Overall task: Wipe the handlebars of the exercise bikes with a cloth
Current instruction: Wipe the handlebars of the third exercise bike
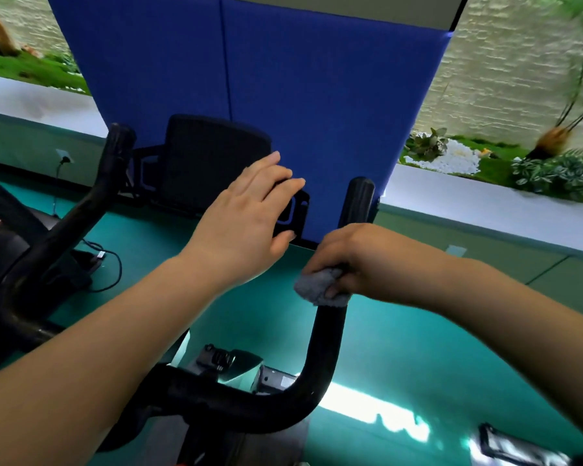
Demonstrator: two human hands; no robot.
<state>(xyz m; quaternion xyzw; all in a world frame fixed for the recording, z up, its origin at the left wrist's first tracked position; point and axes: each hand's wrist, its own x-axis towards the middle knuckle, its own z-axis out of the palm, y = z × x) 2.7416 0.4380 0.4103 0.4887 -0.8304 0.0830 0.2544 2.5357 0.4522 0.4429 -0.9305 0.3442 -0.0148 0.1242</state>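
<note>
Green flooring point(418, 338) fills the ground below, with a blue panel point(317, 95) standing at the far side and planted beds along the far wall. A gray cloth point(320, 286) is wrapped round the right upright of the black handlebar point(327, 338) and is clenched there by the right hand point(347, 257), about midway up; the cloth is held this way, it seems, so that the bar is covered on all sides as it is rubbed. Above the hand, the bar's rounded tip point(360, 193) is left bare; below it, the bar curves down and left to the crossbar point(223, 398). The left hand point(246, 223) is held with fingers straight and grasps nothing; it lies at the console point(216, 163), though contact cannot be told. The left upright point(111, 163) stands well apart at the far left, untouched by either hand. Open space is seen to the right of the right upright, so strokes up or down are judged unobstructed; to its left, the left hand and the console's bracket point(297, 210) lie near.
</note>
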